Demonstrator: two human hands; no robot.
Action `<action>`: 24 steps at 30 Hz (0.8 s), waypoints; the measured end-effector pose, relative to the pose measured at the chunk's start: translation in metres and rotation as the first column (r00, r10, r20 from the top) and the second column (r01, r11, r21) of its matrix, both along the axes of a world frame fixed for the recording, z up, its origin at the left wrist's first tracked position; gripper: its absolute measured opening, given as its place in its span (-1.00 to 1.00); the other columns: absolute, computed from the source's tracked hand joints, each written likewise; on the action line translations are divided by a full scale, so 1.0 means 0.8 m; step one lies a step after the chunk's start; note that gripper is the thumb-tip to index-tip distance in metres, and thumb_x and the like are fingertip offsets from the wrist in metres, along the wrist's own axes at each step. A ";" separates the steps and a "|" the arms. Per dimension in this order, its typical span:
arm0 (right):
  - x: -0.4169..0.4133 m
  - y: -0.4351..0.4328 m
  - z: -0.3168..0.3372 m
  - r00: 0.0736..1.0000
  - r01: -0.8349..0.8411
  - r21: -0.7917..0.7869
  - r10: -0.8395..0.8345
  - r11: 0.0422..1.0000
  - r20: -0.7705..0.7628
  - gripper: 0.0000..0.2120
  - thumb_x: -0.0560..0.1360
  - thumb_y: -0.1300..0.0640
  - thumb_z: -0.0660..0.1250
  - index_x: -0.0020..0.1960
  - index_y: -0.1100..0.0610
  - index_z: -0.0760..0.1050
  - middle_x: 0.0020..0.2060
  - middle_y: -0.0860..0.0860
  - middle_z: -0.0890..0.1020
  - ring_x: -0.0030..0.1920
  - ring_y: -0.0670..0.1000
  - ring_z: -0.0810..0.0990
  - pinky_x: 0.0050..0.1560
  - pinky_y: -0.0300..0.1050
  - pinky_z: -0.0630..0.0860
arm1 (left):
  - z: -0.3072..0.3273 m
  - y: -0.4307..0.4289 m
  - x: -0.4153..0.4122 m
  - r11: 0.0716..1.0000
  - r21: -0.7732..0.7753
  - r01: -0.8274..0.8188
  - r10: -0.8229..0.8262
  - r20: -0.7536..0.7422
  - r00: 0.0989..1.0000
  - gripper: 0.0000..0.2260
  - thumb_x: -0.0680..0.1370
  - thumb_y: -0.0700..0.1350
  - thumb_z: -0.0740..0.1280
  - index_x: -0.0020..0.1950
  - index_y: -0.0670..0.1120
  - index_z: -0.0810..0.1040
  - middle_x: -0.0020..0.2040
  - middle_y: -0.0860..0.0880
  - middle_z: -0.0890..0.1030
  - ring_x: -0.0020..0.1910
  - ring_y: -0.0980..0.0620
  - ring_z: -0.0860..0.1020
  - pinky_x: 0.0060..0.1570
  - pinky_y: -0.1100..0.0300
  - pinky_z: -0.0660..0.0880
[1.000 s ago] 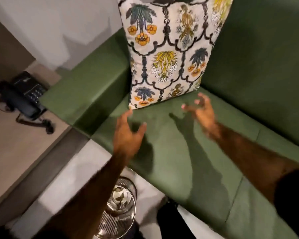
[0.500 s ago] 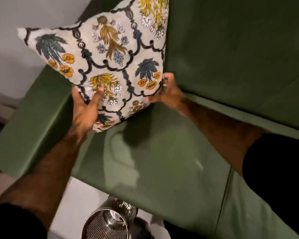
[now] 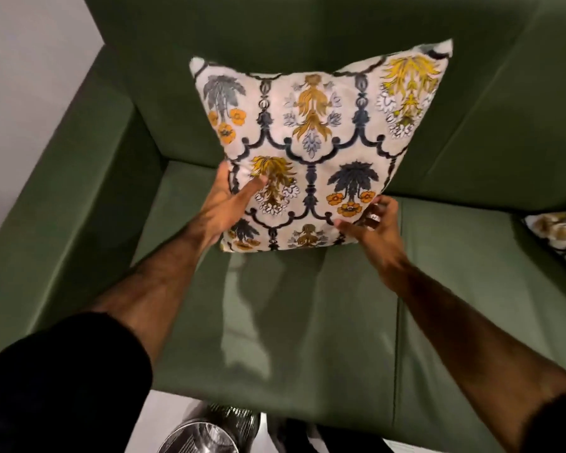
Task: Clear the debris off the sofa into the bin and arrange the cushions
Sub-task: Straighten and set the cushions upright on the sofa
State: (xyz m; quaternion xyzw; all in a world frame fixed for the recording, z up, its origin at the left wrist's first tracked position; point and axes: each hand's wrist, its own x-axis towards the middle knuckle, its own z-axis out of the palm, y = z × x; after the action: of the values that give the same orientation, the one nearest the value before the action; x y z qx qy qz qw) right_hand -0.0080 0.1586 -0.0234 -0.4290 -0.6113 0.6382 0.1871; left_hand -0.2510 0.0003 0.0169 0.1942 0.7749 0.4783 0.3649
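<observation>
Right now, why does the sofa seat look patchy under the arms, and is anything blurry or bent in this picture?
Head view: the patches on the sofa seat are shadows of the arms and cushion, so the light comes from above or behind. The left hand and right hand are slightly smeared by motion. The wide lens bows the sofa's edges. The bin glints at the bottom.

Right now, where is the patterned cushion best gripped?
By its two lower side edges, from the front, as the left hand and right hand do: the patterned cushion stands upright against the sofa back, its sides exposed.
</observation>
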 end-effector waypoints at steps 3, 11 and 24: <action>0.020 0.016 -0.004 1.000 -0.004 0.007 0.004 1.000 0.013 -0.33 0.15 -0.21 0.69 0.08 -0.36 0.34 0.01 -0.36 0.68 0.04 -0.17 0.71 -0.01 -0.17 0.67 | -0.008 0.020 0.006 0.997 -0.068 0.046 -0.048 -0.018 0.999 -0.02 0.33 0.44 0.41 0.59 0.21 -0.03 0.54 0.17 0.31 0.44 0.13 0.33 0.41 0.17 0.23; 0.125 0.034 -0.016 0.999 0.038 -0.043 -0.037 0.998 0.031 -0.38 0.36 0.03 0.63 0.26 -0.36 0.41 0.24 -0.23 0.57 0.17 -0.17 0.62 -0.01 -0.30 0.63 | -0.049 -0.012 0.091 0.816 0.168 -0.554 0.578 -0.191 0.793 -0.28 0.41 0.28 0.42 0.46 -0.06 0.38 0.37 -0.06 0.46 0.25 0.08 0.50 0.36 0.02 0.45; 0.557 0.210 0.022 0.290 0.895 0.271 -0.924 0.355 0.251 0.15 0.26 -0.34 0.58 0.63 0.09 0.12 0.55 0.09 0.33 0.47 -0.01 0.38 0.44 -0.17 0.36 | -0.071 0.344 0.518 0.846 0.163 0.507 -0.453 -0.282 0.846 -0.43 0.43 0.01 0.54 0.37 -0.13 0.47 0.28 -0.13 0.54 0.27 -0.10 0.52 0.31 0.03 0.44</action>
State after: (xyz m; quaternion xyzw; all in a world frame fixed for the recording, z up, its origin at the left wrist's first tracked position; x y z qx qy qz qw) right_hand 0.4380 0.3266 -0.0061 -0.8007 -0.3064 0.3032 0.4160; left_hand 0.1634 0.2755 -0.0397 0.4788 0.6771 0.4318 0.3547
